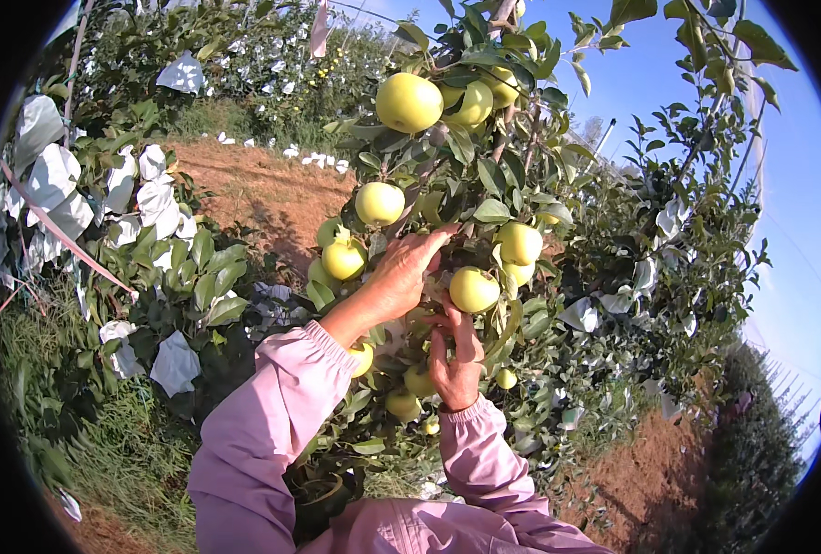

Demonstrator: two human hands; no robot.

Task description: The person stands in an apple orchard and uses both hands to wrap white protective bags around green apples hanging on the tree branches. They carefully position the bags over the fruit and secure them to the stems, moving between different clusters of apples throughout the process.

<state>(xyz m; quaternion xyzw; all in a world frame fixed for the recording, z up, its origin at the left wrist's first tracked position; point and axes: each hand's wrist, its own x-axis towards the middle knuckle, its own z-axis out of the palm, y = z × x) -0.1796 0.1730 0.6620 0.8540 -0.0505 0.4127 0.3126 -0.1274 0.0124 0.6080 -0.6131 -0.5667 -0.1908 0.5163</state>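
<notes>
My left hand (pixel 405 273) reaches into an apple tree, its index finger stretched toward the leaves and its other fingers curled partly out of sight. What those fingers hold, if anything, is hidden. Just below and left of a yellow-green apple (pixel 474 289), my right hand (pixel 459 353) points upward with its fingers apart. Its fingertips are close against the apple's underside; contact is hard to make out. A second apple (pixel 379 203) hangs above my left hand, and another apple (pixel 344 259) is left of it. More apples (pixel 519 244) hang to the right among leaves.
White fruit bags (pixel 54 177) cover fruit on the tree at left, and others (pixel 580 315) hang at right. A pink ribbon (pixel 64 235) crosses the left side. Large apples (pixel 409 102) hang overhead. Bare reddish soil (pixel 265 183) lies behind the branches.
</notes>
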